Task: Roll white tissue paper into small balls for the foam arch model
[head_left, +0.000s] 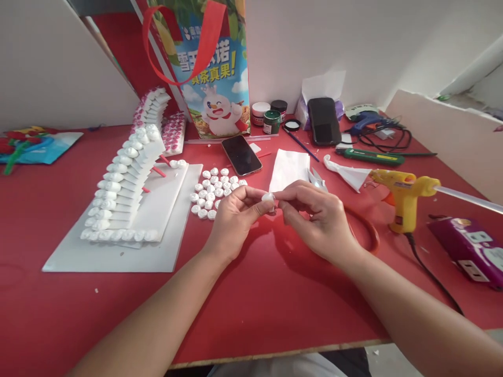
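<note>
Over the red table, my left hand (238, 217) pinches a small white paper rosette (268, 197) between thumb and fingers. My right hand (316, 212) meets it from the other side, thumb and forefinger closed at the rosette's edge; whether they grip part of it is hard to see. Just beyond my left hand lie several finished white rosettes (210, 196) in a loose cluster. A white tissue sheet (290, 168) lies flat behind the hands. To the left, a curved stepped white model (128, 191) edged with rosettes stands on a white foam board (173, 246).
A yellow glue gun (404, 193) with its cord stands at right, near a purple power strip (469, 251). Scissors (316, 179), a green cutter (369, 156) and two phones (241, 155) lie behind the hands. Paint jars (271, 121) and a printed bag (220, 78) stand at the back.
</note>
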{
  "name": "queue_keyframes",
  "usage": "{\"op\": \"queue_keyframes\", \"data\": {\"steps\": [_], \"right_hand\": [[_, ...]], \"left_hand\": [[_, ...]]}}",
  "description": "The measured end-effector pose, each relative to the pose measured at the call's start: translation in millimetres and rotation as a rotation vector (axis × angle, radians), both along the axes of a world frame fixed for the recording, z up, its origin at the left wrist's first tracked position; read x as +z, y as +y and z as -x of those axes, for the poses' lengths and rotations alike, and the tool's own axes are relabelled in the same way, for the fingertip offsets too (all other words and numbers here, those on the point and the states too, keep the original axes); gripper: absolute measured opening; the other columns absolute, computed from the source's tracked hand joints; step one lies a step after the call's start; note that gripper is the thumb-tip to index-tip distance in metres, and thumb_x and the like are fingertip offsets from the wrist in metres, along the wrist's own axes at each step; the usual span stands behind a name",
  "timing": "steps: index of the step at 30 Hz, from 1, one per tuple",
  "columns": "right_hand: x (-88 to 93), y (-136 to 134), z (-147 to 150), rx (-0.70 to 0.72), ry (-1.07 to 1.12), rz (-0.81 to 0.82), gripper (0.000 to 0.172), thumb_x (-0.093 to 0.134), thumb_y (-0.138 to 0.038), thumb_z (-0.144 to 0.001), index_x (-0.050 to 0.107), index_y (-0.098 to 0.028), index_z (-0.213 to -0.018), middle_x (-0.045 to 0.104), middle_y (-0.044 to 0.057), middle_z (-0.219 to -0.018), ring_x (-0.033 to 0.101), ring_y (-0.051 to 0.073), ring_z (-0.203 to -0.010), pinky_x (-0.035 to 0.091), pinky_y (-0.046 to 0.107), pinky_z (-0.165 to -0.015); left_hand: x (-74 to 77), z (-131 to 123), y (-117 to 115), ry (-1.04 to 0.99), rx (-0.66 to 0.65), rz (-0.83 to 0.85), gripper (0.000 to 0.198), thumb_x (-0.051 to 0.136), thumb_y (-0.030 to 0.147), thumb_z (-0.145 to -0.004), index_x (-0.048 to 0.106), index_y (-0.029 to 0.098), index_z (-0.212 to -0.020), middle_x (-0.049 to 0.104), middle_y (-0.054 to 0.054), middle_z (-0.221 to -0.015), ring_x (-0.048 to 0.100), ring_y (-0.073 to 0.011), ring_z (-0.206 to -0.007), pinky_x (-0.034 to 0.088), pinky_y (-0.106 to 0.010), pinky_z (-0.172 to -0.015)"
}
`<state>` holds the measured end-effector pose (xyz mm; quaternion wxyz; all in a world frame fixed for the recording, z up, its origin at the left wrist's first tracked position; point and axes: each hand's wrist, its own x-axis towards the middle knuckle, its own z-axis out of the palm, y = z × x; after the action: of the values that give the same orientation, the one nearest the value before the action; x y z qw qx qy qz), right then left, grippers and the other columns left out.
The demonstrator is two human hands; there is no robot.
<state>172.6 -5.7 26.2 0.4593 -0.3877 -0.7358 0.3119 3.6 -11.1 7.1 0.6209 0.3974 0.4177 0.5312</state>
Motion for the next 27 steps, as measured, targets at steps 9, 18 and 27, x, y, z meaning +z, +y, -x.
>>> {"op": "queue_keyframes", "data": {"steps": [9,18,27], "right_hand": [[0.7,-2.2,-0.2,-0.003,-0.089,-0.146,0.026,0.055,-0.006,-0.089,0.073,-0.021,-0.102,0.067,0.005,-0.089,0.062,0.014,-0.072,0.048,0.027,-0.062],[-1.3,-0.6,-1.8,0.031,-0.112,-0.176,0.028,0.056,-0.005,-0.089,0.072,-0.019,-0.107,0.068,0.007,-0.094,0.064,0.013,-0.073,0.050,0.025,-0.061],[-4.5,1.5,-4.4,0.046,-0.206,-0.281,0.029,0.055,-0.005,-0.089,0.072,-0.015,-0.111,0.069,0.011,-0.097,0.065,0.014,-0.073,0.052,0.026,-0.064]], "left_hand": [[1.1,-0.5,-2.5,0.078,0.085,-0.008,0.028,0.092,0.034,-0.072,0.073,0.019,-0.085,0.074,0.000,-0.079,0.069,-0.0152,-0.077,0.054,-0.029,-0.080],[3.5,-0.2,-1.1,0.164,0.115,-0.094,0.029,0.090,0.035,-0.074,0.069,0.019,-0.084,0.070,0.000,-0.079,0.064,-0.0137,-0.074,0.051,-0.026,-0.070],[1.9,2.2,1.1,0.181,0.120,-0.110,0.028,0.091,0.032,-0.073,0.068,0.019,-0.083,0.070,0.001,-0.077,0.063,-0.0131,-0.072,0.051,-0.026,-0.070]]}}
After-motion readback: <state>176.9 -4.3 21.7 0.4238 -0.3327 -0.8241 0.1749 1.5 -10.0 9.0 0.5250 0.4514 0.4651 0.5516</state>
